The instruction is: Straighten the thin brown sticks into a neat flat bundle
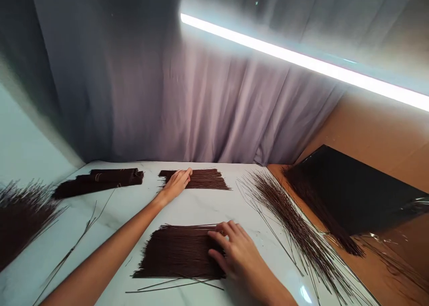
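Note:
Thin dark brown sticks, which look like incense sticks, lie in flat layers on a white marbled table. My left hand (pixel 179 181) reaches over the far layer of sticks (pixel 209 179), its fingers drawn together at the layer's left half. What they pinch, if anything, is too small to make out. Close to me lies a second layer of sticks (pixel 177 252), wider and squared up. At its right end rests my right hand (pixel 236 248), thumb and fingers apart, the fingertips touching the sticks. A few loose sticks (pixel 177 284) cross along its front edge.
A long bundle of sticks (pixel 295 216) fans out on the right. Beyond it, a black sheet (pixel 355 190) lies on brown board. To the left are a dark stack (pixel 110 177) and a brushy bundle (pixel 23 221). A curtain (pixel 201 96) and a lit tube (pixel 268 49) are behind.

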`<state>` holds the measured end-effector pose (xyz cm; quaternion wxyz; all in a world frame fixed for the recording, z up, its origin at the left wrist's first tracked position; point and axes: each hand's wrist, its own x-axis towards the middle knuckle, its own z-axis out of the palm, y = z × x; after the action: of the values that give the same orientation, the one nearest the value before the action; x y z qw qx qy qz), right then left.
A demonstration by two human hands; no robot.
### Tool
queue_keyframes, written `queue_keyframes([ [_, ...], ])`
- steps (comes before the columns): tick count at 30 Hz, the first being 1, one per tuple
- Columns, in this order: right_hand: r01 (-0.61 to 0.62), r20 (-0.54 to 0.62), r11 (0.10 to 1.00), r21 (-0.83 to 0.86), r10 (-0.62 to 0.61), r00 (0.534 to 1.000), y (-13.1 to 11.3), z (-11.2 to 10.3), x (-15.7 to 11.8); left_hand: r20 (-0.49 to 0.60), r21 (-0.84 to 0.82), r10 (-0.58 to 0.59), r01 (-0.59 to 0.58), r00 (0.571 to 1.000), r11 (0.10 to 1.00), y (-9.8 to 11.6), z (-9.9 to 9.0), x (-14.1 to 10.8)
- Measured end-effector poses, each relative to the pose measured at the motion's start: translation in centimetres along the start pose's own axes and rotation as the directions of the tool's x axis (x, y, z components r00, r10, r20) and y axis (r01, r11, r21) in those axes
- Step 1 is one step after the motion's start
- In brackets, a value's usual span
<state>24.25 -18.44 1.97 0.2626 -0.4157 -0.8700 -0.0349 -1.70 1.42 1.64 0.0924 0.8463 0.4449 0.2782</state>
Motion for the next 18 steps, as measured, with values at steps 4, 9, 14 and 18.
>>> queue_keyframes([
  [4, 0.014, -0.003, 0.999, -0.05, -0.015, 1.0, -2.2, 2.7, -0.2, -0.008, 0.022, 0.003, -0.002, 1.0, 1.0, 0.1, 0.0, -0.1],
  [9, -0.06, -0.016, 0.998, -0.016, 0.06, 0.998, -1.9, 2.9, -0.2, -0.043, -0.004, -0.015, 0.015, 0.999, 1.0, 0.6, -0.8, -0.1],
  [14, -0.034, -0.018, 0.995, -0.094, 0.032, 0.999, -1.5, 2.7, -0.1, -0.064, -0.087, -0.036, 0.03, 0.997, 0.996, 2.6, -2.5, -1.3],
  [18, 0.012, -0.085, 0.993, -0.118, -0.022, 0.996, -1.0, 1.6, 0.1, -0.026, -0.172, -0.017, 0.012, 1.0, 0.985, 6.6, -3.6, -4.8],
])
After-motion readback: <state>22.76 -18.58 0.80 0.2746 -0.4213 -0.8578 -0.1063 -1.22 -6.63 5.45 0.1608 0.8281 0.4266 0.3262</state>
